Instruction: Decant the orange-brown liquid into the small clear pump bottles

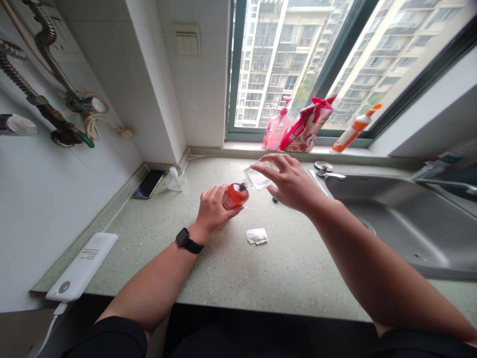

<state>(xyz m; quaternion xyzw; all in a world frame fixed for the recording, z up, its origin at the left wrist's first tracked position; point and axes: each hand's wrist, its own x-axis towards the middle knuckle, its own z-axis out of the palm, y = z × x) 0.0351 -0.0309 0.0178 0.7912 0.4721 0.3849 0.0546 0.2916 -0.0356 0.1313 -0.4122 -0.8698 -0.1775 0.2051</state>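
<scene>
Wrapped around a small bottle of orange-red liquid (234, 197) is my left hand (215, 211), which wears a black watch on the wrist. The bottle leans to the right, and its dark mouth faces my right hand (288, 181). My right hand grips a clear, squarish bottle (260, 180), tipped so that its narrow neck is at the orange-red bottle's mouth. Whether liquid flows between them I cannot tell. A small dark cap (275, 200) lies under my right hand. Nearer to me, a folded white tissue (257, 236) rests on the speckled countertop (298, 268).
A white pump top in a clear container (176, 180) stands at left, beside a phone (148, 184). A white power bank (82, 266) with a cable lies at the left edge. The steel sink (406, 214) is at right. Bottles and a red pouch (309, 127) line the windowsill.
</scene>
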